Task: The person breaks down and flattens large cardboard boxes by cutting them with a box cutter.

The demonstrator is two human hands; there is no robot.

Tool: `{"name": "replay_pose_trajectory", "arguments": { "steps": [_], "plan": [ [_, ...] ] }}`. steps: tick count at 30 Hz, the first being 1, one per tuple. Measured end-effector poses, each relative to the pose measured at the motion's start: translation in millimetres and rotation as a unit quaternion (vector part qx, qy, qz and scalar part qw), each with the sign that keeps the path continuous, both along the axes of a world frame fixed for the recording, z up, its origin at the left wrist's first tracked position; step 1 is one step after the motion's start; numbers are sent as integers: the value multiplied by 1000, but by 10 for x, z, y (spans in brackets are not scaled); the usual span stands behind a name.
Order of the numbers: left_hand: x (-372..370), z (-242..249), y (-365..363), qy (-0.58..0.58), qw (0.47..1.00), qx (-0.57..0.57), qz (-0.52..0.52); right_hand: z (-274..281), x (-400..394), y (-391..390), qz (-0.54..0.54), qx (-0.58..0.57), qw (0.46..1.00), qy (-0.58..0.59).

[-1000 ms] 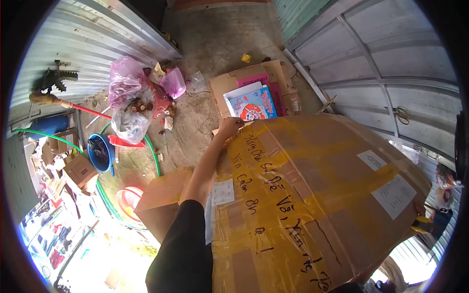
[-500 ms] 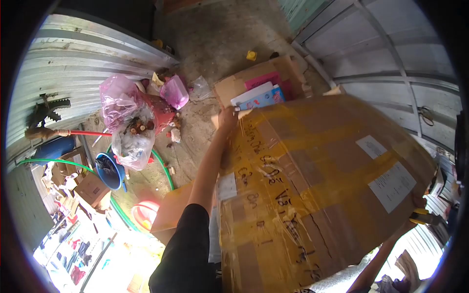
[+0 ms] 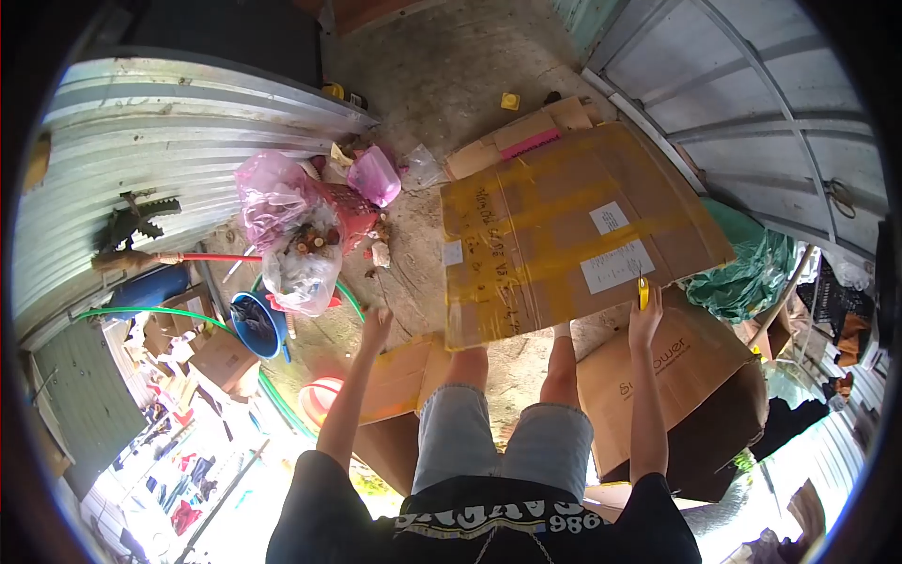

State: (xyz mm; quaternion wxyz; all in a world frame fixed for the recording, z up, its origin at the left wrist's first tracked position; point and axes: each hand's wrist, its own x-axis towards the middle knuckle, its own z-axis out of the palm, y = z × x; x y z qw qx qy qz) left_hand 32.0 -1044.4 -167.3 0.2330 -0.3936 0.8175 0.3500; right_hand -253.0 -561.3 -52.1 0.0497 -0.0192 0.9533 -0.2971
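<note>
A large flattened cardboard box (image 3: 536,226), banded with yellow-brown tape and marked with handwriting and white labels, lies on the floor pile in front of my legs. My left hand (image 3: 378,329) is off to its left, apart from it, with the fingers curled and nothing visible in them. At the sheet's near right edge, my right hand (image 3: 645,324) is closed around a yellow box cutter (image 3: 644,293). Under the sheet, a pink item (image 3: 529,144) and more flattened cardboard (image 3: 564,115) stick out at the far edge.
Open cardboard boxes stand by my legs, one on the left (image 3: 404,376) and one on the right (image 3: 658,376). Further left are plastic bags (image 3: 277,202), a blue bucket (image 3: 258,324) and a green hose (image 3: 272,404). A green tarp (image 3: 747,263) lies right, beside the metal wall.
The big taped cardboard has gone from both hands down and away onto the pile, covering the blue-and-white items. My left hand has let go; the box cutter stays in my right.
</note>
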Motion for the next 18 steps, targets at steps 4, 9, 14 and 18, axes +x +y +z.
{"name": "replay_pose_trajectory", "arguments": {
  "steps": [4,9,14,18],
  "plan": [
    [644,106,548,-72,992,101,10,-218,150,365,-50,5,998,-49],
    [208,569,1558,-111,989,86,-37,-729,534,908,-119,-36,981,-149],
    [-416,585,2050,-12,978,91,-186,-1292,960,1390,-152,75,964,-206],
    [-1241,386,1978,59,966,70,-242,-1633,1049,1559,-251,-43,913,-320]
  ]
}}
